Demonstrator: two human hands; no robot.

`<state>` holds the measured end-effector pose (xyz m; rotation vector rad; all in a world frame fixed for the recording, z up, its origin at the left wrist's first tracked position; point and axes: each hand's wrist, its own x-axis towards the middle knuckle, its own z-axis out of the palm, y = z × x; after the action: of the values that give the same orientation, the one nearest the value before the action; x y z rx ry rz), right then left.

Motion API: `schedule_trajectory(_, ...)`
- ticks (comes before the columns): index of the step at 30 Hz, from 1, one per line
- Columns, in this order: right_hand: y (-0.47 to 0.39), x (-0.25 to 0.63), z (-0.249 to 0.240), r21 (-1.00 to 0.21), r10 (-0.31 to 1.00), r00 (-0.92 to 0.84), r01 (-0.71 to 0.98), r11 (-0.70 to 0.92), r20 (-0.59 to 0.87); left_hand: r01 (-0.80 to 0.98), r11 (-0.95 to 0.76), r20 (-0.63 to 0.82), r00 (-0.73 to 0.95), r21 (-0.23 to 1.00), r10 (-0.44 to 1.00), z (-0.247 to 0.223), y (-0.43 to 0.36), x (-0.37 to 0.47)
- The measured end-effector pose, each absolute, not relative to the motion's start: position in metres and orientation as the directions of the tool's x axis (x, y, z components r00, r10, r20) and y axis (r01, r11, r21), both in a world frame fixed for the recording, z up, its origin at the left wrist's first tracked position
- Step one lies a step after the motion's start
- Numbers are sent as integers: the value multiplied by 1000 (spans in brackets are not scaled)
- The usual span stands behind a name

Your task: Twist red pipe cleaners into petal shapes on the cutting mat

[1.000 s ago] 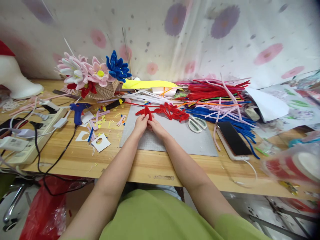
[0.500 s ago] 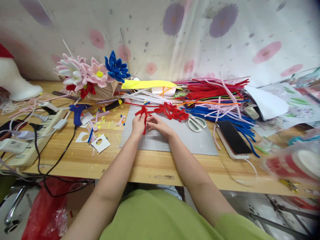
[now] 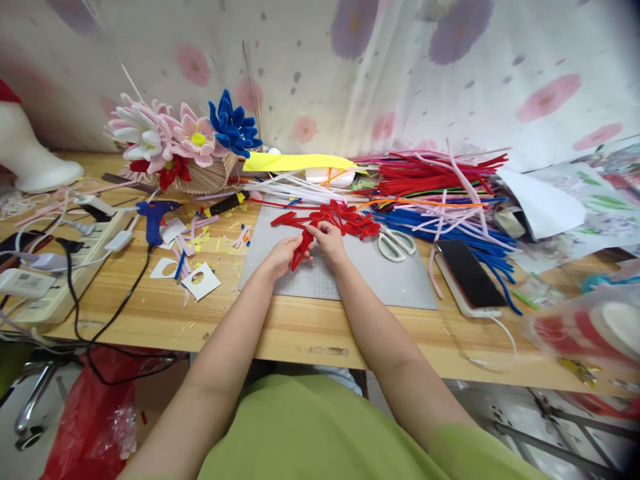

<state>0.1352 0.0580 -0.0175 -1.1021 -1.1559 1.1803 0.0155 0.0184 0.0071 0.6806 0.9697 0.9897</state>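
Over the grey cutting mat (image 3: 360, 283), my left hand (image 3: 283, 257) is closed around a folded red pipe cleaner (image 3: 301, 251). My right hand (image 3: 327, 241) pinches the upper end of that same red piece, its fingertips close to the left hand's. Just behind the hands, several bent red pipe-cleaner pieces (image 3: 345, 219) lie in a heap on the mat. One long red piece (image 3: 284, 219) points off to the left from it. White-handled scissors (image 3: 396, 245) rest at the right of the heap, their blades partly hidden by red pieces.
Bundles of red (image 3: 440, 175) and blue pipe cleaners (image 3: 450, 233) lie at the back right, near a phone (image 3: 470, 273). On the left are a blue glue gun (image 3: 156, 220), paper scraps (image 3: 201, 281), a power strip (image 3: 83, 273) with cables, and fuzzy flowers (image 3: 197, 137) in a basket.
Both hands have shifted slightly right, and the red piece has gone from upright to slanting. My right hand's fingers have closed onto its upper end. The camera view has tilted a little.
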Motion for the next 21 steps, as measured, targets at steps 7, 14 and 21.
schedule_trajectory(7,60,132,-20,-983,980,92,64,174,179,-388,429,-431,86,816,898,7,17,18)
schedule_trajectory(14,61,137,-18,-991,990,39,2,132,132,-402,491,-428,242,773,871,9,17,12)
schedule_trajectory(21,54,141,-11,-998,961,-275,-57,-27,-10,-447,407,-399,118,796,909,3,19,12)
